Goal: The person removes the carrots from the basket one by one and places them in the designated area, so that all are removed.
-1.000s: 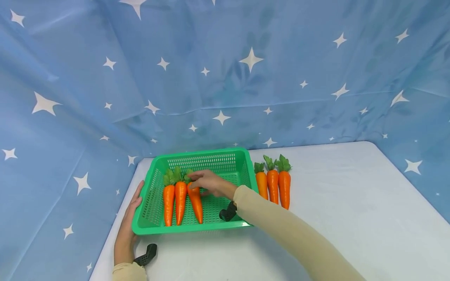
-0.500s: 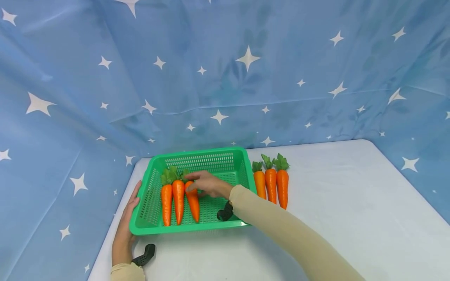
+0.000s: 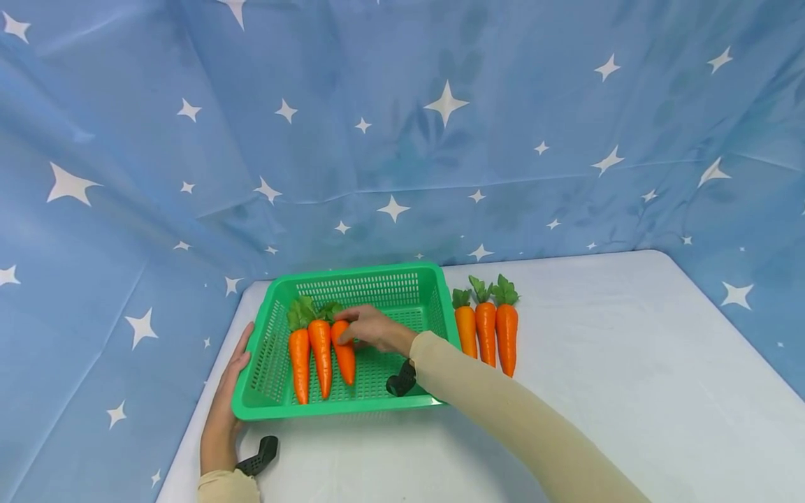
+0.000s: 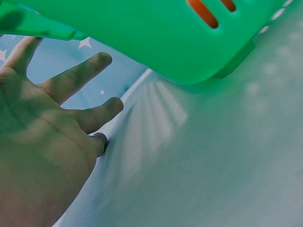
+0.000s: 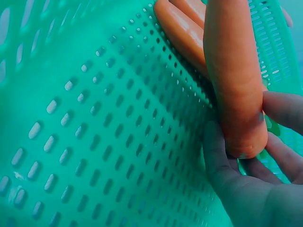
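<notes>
- Lying against the left side of a green basket [image 3: 327,409], a person's left hand [image 3: 229,388] has its fingers extended and spread, released rather than clenched. A beige cuff [image 3: 228,487] and a black wrist device [image 3: 259,457] show at its wrist, over the white worktop [image 3: 629,363].
- The basket, its walls slotted, sits at the worktop's far left corner.
- Inside, nearest the basket's left wall, a first carrot [image 3: 300,367] lies with its leafy end toward the far edge and its tip toward the near edge.
- Just right of it, a second carrot [image 3: 321,360] lies at a slight slant, pointing the same way.
- Next along, a third carrot [image 3: 345,363] is in the grasp of the right hand [image 3: 374,328], thumb and fingers pinching its thick end. Whether its tip touches the basket floor cannot be told.
- A beige sleeve [image 3: 503,398] crosses the basket's near right corner, a second black device [image 3: 401,381] at the wrist.
- Just beyond the basket's right wall, three more carrots [image 3: 486,332] lie side by side on the worktop, leaves toward its far edge.
- A blue backdrop [image 3: 534,91] with white stars hangs behind the worktop's far edge.
</notes>
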